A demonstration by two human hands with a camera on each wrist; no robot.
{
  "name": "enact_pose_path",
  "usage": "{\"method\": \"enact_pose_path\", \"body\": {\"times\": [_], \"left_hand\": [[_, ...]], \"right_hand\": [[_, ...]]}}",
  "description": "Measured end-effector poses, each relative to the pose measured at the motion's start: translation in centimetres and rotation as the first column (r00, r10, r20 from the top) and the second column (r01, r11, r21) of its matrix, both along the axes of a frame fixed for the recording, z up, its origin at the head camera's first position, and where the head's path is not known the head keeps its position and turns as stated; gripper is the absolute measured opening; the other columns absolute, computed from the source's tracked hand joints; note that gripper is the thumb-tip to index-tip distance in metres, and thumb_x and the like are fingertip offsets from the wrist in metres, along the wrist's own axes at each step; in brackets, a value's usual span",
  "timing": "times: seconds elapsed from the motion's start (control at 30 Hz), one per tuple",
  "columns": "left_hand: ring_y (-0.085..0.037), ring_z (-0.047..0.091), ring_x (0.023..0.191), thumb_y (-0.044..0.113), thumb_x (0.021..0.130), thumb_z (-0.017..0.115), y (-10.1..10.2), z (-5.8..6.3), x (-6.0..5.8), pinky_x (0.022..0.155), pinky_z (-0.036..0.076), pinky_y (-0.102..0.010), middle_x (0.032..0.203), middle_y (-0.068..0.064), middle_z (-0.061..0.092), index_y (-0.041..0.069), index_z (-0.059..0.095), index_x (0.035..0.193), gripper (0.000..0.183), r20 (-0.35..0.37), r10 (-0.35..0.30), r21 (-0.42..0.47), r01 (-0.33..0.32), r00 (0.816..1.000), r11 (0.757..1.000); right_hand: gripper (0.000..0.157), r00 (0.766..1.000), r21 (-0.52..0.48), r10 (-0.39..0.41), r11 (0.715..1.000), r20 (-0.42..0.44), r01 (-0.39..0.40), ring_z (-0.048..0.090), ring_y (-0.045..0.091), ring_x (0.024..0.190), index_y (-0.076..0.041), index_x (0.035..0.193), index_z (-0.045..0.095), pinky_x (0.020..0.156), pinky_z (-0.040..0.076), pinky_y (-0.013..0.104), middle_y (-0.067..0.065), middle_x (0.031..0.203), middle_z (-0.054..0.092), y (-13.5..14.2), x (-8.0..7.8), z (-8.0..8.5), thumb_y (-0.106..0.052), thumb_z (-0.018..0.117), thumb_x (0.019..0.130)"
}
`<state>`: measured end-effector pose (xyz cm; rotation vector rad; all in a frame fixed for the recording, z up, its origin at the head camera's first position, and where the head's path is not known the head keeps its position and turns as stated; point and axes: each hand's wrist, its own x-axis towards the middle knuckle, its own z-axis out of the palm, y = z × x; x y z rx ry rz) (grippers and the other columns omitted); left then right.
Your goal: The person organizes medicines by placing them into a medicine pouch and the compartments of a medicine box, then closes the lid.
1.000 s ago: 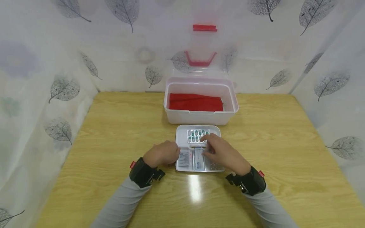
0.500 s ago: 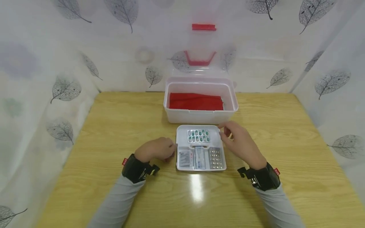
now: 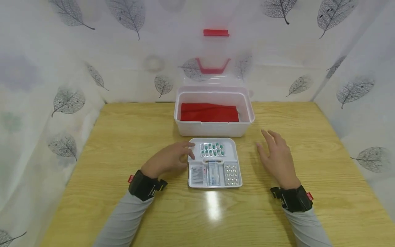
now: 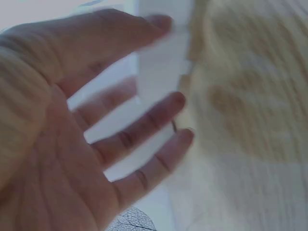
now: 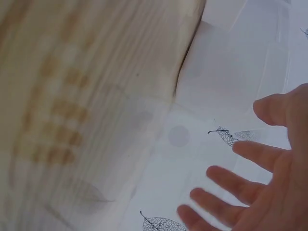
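Note:
A white divided tray (image 3: 229, 143) lies on the table in the head view. Its far section carries a blister pack of green and white capsules (image 3: 212, 150). In the near sections lie white printed packets (image 3: 197, 174), a clear packet with blue print (image 3: 213, 174) and a silver blister pack of pills (image 3: 231, 175). My left hand (image 3: 169, 157) is at the tray's left edge, fingertips overlapping the rim, fingers relaxed and holding nothing. To the right of the tray, my right hand (image 3: 277, 158) is apart from it, fingers spread and holding nothing.
Behind the tray stands a translucent white box (image 3: 213, 129) with its lid raised and a red cloth item (image 3: 210, 112) inside. A red handle (image 3: 213, 70) shows on the lid. Leaf-patterned sheeting (image 3: 123, 75) borders the wooden table (image 3: 135, 123).
My right hand has left the tray, moving right, and its fingers have opened out. My left hand's fingers have loosened and extended over the tray's left rim. The silver blister pack is uncovered.

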<state>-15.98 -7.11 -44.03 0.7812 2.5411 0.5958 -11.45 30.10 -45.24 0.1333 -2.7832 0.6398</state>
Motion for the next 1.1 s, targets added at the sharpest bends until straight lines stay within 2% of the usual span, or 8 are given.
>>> {"method": "enact_pose_path", "body": {"times": [0.13, 0.27, 0.43, 0.53, 0.7, 0.8, 0.97, 1.1], "left_hand": [[-0.020, 0.049, 0.136, 0.014, 0.084, 0.076, 0.1, -0.5, 0.3, 0.113, 0.040, -0.041, 0.145, 0.003, 0.058, 0.026, 0.072, 0.087, 0.013, -0.038, -0.031, 0.014, 0.031, 0.999, 0.999], [-0.016, 0.059, 0.109, 0.009, 0.085, 0.074, -0.5, -1.2, 1.0, 0.098, 0.049, -0.036, 0.119, 0.003, 0.065, 0.023, 0.066, 0.083, 0.017, -0.055, -0.046, 0.045, 0.049, 0.997, 0.998], [-0.010, 0.052, 0.084, 0.005, 0.088, 0.072, -1.1, -1.2, 2.4, 0.079, 0.049, -0.029, 0.093, 0.009, 0.058, 0.022, 0.074, 0.087, 0.017, -0.201, -0.129, 0.014, 0.135, 0.971, 0.991], [-0.007, 0.050, 0.080, 0.009, 0.088, 0.076, -1.9, -0.5, 3.8, 0.075, 0.048, -0.026, 0.088, 0.011, 0.057, 0.022, 0.078, 0.090, 0.014, -0.311, -0.170, 0.017, 0.184, 0.935, 0.983], [-0.006, 0.052, 0.080, 0.014, 0.084, 0.082, -3.3, 1.5, 6.3, 0.070, 0.049, -0.022, 0.089, 0.011, 0.060, 0.023, 0.080, 0.094, 0.013, -0.457, -0.119, 0.070, 0.169, 0.882, 0.983], [-0.004, 0.054, 0.079, 0.016, 0.081, 0.085, -3.8, 2.8, 7.3, 0.067, 0.050, -0.020, 0.090, 0.011, 0.062, 0.025, 0.080, 0.095, 0.017, -0.562, -0.074, 0.114, 0.165, 0.824, 0.980], [-0.005, 0.055, 0.072, 0.013, 0.078, 0.087, -4.3, 5.5, 7.3, 0.059, 0.049, -0.021, 0.088, 0.008, 0.063, 0.022, 0.078, 0.092, 0.019, -0.700, 0.029, 0.217, 0.175, 0.713, 0.960], [-0.009, 0.051, 0.067, 0.017, 0.082, 0.084, -4.1, 7.0, 6.0, 0.052, 0.043, -0.023, 0.087, 0.003, 0.061, 0.017, 0.077, 0.096, 0.015, -0.739, 0.147, 0.275, 0.095, 0.657, 0.957]], "right_hand": [[0.060, 0.998, 0.016, -0.015, 1.000, 0.069, 0.014, 0.033, 0.054, 0.141, -0.011, 0.157, 0.038, 0.101, 0.029, 0.078, 0.027, 0.155, 0.039, 0.4, 0.2, -0.4, -0.037, 0.053, 0.105], [0.062, 0.993, 0.003, 0.000, 1.000, 0.118, -0.001, 0.026, 0.054, 0.146, -0.012, 0.159, 0.033, 0.104, 0.024, 0.078, 0.027, 0.159, 0.033, 0.2, 0.3, -0.9, -0.042, 0.048, 0.106], [0.064, 0.992, 0.013, 0.007, 1.000, 0.128, -0.009, 0.022, 0.054, 0.147, -0.012, 0.160, 0.031, 0.109, 0.021, 0.075, 0.027, 0.161, 0.030, 0.1, 0.3, -0.8, -0.044, 0.046, 0.107], [0.066, 0.991, 0.031, -0.001, 1.000, 0.131, -0.003, 0.018, 0.054, 0.149, -0.013, 0.160, 0.030, 0.111, 0.017, 0.074, 0.026, 0.162, 0.027, 0.1, 0.4, -0.5, -0.046, 0.047, 0.106], [0.068, 0.990, 0.081, -0.033, 0.997, 0.139, 0.022, 0.013, 0.052, 0.151, -0.014, 0.161, 0.030, 0.113, 0.010, 0.075, 0.024, 0.164, 0.024, 0.3, 0.3, -0.4, -0.050, 0.045, 0.105], [0.069, 0.987, 0.102, -0.039, 0.995, 0.155, 0.024, 0.012, 0.051, 0.151, -0.014, 0.161, 0.029, 0.113, 0.007, 0.075, 0.023, 0.165, 0.022, 0.4, 0.0, -0.4, -0.053, 0.042, 0.105], [0.072, 0.985, 0.113, -0.021, 0.994, 0.171, 0.002, 0.010, 0.051, 0.152, -0.013, 0.161, 0.029, 0.114, 0.005, 0.075, 0.024, 0.166, 0.020, 0.4, -0.6, -0.2, -0.055, 0.040, 0.104], [0.072, 0.985, 0.116, -0.006, 0.993, 0.174, -0.014, 0.011, 0.051, 0.151, -0.012, 0.161, 0.029, 0.114, 0.005, 0.075, 0.024, 0.165, 0.021, 0.3, -1.1, -0.2, -0.054, 0.042, 0.104]]}}
